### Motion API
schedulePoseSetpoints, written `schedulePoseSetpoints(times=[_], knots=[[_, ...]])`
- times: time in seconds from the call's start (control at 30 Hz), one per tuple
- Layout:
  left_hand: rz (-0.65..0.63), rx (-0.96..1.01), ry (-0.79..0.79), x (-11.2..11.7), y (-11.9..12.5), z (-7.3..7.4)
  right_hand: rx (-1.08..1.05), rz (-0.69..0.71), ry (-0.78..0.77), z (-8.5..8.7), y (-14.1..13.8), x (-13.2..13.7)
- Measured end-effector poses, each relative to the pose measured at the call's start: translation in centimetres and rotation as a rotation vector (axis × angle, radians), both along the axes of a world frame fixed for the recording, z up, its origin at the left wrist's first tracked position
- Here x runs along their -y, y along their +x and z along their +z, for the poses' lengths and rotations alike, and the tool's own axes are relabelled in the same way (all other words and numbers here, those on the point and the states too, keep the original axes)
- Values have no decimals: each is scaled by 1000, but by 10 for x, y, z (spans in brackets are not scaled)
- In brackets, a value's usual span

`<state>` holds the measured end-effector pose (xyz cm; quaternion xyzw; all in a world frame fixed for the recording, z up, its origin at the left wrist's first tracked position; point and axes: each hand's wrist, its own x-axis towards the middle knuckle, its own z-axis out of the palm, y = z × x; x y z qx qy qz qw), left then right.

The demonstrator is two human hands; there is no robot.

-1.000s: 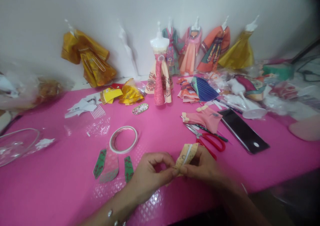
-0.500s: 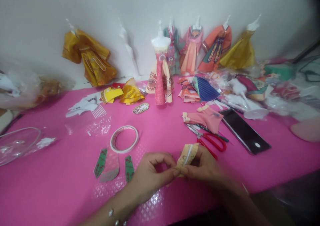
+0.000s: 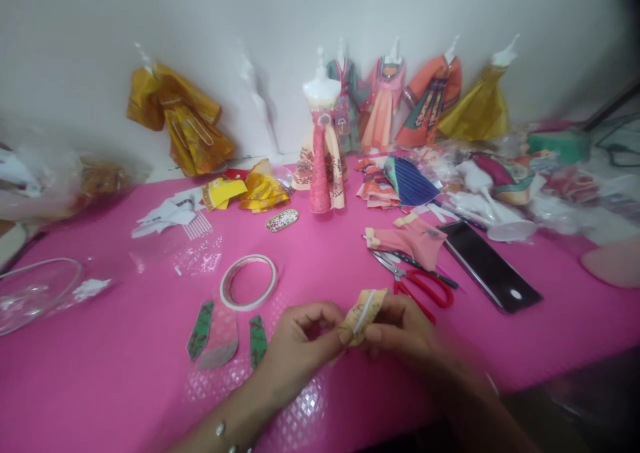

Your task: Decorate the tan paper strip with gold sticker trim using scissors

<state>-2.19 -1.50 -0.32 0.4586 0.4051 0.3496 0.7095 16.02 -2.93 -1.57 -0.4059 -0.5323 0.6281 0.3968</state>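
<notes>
Both of my hands meet low in the middle of the pink table [image 3: 125,346]. My left hand [image 3: 295,349] and my right hand [image 3: 405,329] pinch a small cream paper garment piece [image 3: 363,309] with a white strip down its middle, holding it just above the table. Red-handled scissors [image 3: 420,283] lie right behind my right hand. A ring of clear tape [image 3: 249,281] and green-edged paper pieces [image 3: 225,333] lie to the left of my left hand.
A small mannequin in a pink paper dress [image 3: 320,166] stands at mid table. Several dressed mannequins [image 3: 415,99] lean on the back wall, a gold one [image 3: 180,116] at left. A black phone [image 3: 487,263], a pink paper top [image 3: 410,236], a clear bowl [image 3: 30,289] and paper scraps lie around.
My hands and the cream piece have shifted a little to the left and up, and the piece is turned slightly. Nothing else on the table moved.
</notes>
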Motion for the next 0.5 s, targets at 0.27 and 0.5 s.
schedulePoseSetpoints(times=[0.27, 0.5], knots=[[164, -9, 84, -3, -1, -9, 208, -374, 171, 1, -4, 8], [149, -72, 177, -4, 2, -6, 443, -371, 710, 6, -11, 12]])
